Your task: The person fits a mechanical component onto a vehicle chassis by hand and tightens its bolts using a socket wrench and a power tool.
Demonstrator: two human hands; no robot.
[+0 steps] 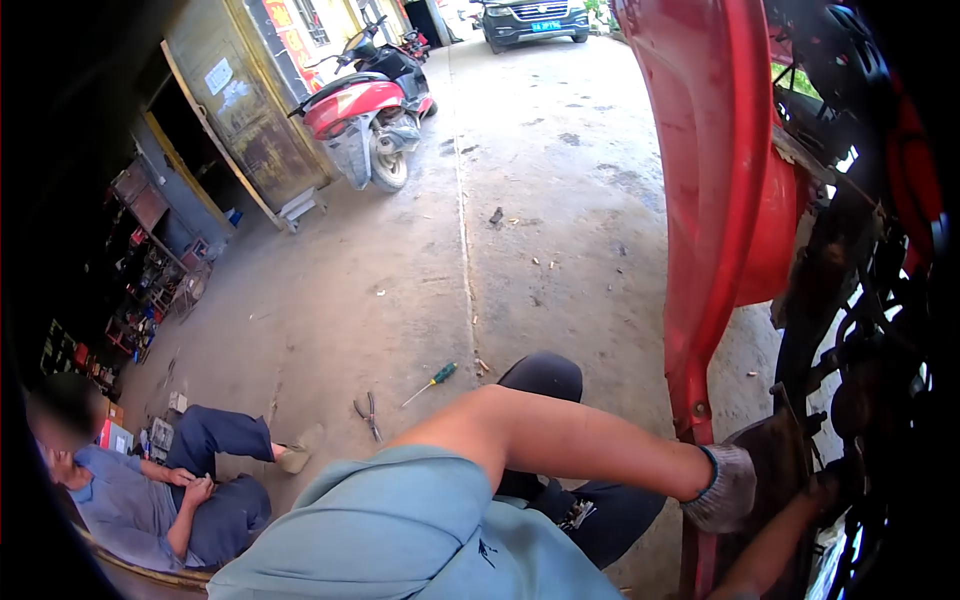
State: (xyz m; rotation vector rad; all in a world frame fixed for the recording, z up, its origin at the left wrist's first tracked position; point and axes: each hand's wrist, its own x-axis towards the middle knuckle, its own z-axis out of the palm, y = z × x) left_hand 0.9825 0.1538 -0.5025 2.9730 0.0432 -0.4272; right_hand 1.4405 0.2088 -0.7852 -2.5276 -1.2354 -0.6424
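My left hand (728,490), in a dirty whitish work glove with a dark cuff, reaches in beside the lower end of a red body panel (705,250). It lies against a dark, grimy part (775,445) of the vehicle, and its fingertips do not show clearly. Lower down, my right hand (828,490) reaches into the shadowed machinery (855,400), where its fingers are lost in the dark. Whether either hand grips something cannot be made out.
Pliers (370,415) and a green-handled screwdriver (432,383) lie on the concrete floor. A seated person (150,490) is at lower left. A red scooter (365,110) stands near a doorway, with a parked car (535,22) farther back. Cluttered parts (150,300) line the left.
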